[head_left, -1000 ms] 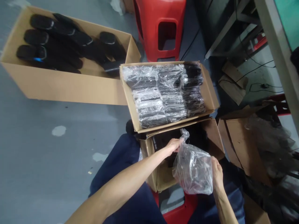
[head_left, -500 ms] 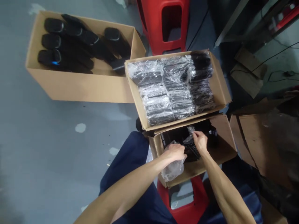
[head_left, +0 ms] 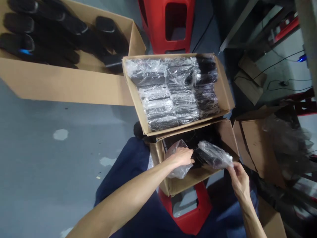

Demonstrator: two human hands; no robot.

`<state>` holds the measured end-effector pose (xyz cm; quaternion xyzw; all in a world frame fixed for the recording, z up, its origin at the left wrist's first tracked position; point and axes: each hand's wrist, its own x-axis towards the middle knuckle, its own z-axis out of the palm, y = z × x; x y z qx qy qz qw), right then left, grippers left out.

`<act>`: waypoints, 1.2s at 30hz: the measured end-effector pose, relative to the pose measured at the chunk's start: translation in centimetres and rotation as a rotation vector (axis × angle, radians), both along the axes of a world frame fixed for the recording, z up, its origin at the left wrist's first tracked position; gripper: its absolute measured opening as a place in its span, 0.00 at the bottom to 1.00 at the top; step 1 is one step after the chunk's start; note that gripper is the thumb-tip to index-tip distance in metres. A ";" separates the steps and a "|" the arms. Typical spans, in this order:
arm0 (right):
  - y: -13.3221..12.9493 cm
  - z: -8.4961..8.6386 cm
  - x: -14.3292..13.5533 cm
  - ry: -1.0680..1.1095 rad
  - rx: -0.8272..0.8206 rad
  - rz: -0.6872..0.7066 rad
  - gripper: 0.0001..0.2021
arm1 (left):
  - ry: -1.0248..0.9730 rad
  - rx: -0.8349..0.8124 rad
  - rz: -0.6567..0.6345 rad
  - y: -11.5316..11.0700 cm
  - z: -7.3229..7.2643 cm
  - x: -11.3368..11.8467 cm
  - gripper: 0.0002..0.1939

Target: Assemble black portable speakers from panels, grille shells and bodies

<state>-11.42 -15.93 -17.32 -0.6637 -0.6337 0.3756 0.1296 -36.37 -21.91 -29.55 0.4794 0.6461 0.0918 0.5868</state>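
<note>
My left hand (head_left: pixel 182 156) is closed on a crumpled clear plastic bag (head_left: pixel 179 172) over the near-left part of an open cardboard box (head_left: pixel 198 178). My right hand (head_left: pixel 239 180) pinches the end of another clear plastic bag (head_left: pixel 215 154), which stretches leftward over the same box. Whether that bag has anything inside I cannot tell. Dark parts (head_left: pixel 195 137) lie in the box beneath my hands, their shapes mostly hidden.
A second carton (head_left: pixel 224 89) holds rows of plastic-wrapped dark pieces. At the left stands a larger carton (head_left: pixel 74 87) with black elongated objects. There are two red stools (head_left: pixel 158 29), one between my knees. Another open carton (head_left: pixel 262 145) with loose plastic is at the right.
My right hand has moved right and toward me, drawing out the clear bag, which now shows at greater length. My left hand still grips its bag. The whole view has shifted to the right.
</note>
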 end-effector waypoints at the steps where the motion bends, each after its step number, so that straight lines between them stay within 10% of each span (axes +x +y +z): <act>1: -0.2 0.6 0.2 0.052 0.003 -0.011 0.20 | -0.009 0.010 0.024 0.1 0.1 0.1 0.12; 8: -0.2 2.5 1.9 0.544 -0.128 -0.311 0.13 | -0.181 -0.038 0.215 1.1 -0.1 1.3 0.27; 14: -0.4 -0.1 2.9 0.624 -0.269 -0.522 0.14 | -0.352 -0.010 0.252 1.4 0.0 2.9 0.11; 18: -1.5 0.5 2.5 0.582 -0.241 -0.461 0.12 | -0.426 0.009 0.156 1.0 0.7 3.1 0.05; 24: -1.8 2.5 2.3 0.409 -0.097 -0.324 0.11 | -0.524 -0.032 -0.373 -0.9 1.8 4.3 0.08; 29: -1.2 2.1 2.5 0.391 0.035 -0.203 0.13 | -0.306 -0.016 -0.321 -0.7 2.2 4.0 0.12; 36: -1.0 3.2 1.8 0.576 -0.072 -0.321 0.13 | -0.216 0.068 -0.071 0.1 3.0 4.2 0.48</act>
